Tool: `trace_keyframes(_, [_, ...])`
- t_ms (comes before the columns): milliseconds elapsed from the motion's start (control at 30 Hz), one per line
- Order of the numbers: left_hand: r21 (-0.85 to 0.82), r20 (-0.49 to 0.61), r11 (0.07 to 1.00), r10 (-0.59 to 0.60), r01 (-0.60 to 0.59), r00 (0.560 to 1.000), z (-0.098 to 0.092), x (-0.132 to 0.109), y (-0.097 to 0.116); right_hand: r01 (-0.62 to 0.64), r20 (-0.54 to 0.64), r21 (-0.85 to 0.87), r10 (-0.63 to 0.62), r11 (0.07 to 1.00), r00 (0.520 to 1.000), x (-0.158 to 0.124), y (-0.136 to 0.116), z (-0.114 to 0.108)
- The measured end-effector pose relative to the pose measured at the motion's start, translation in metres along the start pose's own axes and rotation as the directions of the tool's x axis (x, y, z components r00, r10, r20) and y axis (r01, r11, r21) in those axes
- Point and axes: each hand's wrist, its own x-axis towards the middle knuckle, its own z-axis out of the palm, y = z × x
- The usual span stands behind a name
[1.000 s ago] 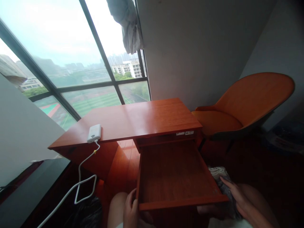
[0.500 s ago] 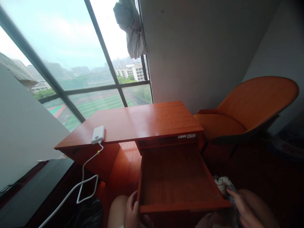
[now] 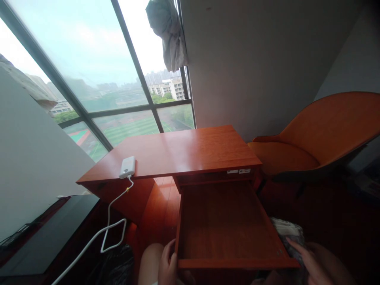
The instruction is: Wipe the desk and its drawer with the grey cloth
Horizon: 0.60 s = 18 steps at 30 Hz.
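A wooden drawer (image 3: 219, 221) is pulled out from the reddish-brown desk (image 3: 190, 152), and its inside looks bare. My left hand (image 3: 168, 264) grips the left side of the drawer near its front corner, fingers curled against the wood. At the right outer side of the drawer, my right hand (image 3: 307, 259) is closed on a grey-and-white cloth (image 3: 287, 228). Its lower fingers are hidden by the cloth and the dim light.
A white power bank (image 3: 127, 167) with a white cable (image 3: 86, 248) lies on the desk's left front edge. An orange chair (image 3: 320, 138) stands right of the desk. A dark-topped surface (image 3: 53, 233) and a black plastic bag (image 3: 114, 263) are at left. Windows rise behind.
The view has shifted slightly, so everything sits a little further right. The cloth under my right hand looks more spread out along the drawer's outer side. My left hand keeps its place.
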Motion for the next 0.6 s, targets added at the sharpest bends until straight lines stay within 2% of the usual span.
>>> trace_keyframes(167, [-0.002, -0.004, 1.0, -0.002, 0.002, 1.0, 0.0, -0.001, -0.003, -0.011, -0.003, -0.056, 0.01, 0.998, 1.0, -0.01, -0.013, -0.008])
trace_keyframes(300, [-0.002, -0.013, 1.0, -0.005, 0.005, 1.0, -0.001, -0.002, -0.002, -0.059, -0.038, -0.088, 0.056, 0.994, 0.998, -0.015, -0.017, 0.004])
trace_keyframes(367, [-0.007, -0.009, 1.0, -0.009, 0.009, 1.0, -0.002, -0.002, 0.0, -0.062, -0.02, -0.087, 0.061, 0.994, 0.998, -0.013, -0.019, 0.011])
trace_keyframes(467, [-0.022, 0.001, 1.0, -0.018, 0.018, 1.0, -0.003, -0.003, 0.004, -0.081, -0.005, -0.01, 0.081, 0.997, 0.997, 0.0, -0.017, 0.016])
trace_keyframes(533, [-0.032, 0.011, 0.999, -0.02, 0.02, 1.0, -0.003, -0.004, 0.006, -0.083, -0.012, 0.048, 0.083, 0.995, 0.996, 0.019, -0.011, 0.016])
trace_keyframes(600, [-0.041, 0.018, 0.999, -0.02, 0.021, 1.0, -0.003, -0.006, 0.008, -0.03, -0.013, 0.092, 0.032, 0.995, 0.999, 0.046, -0.003, 0.018])
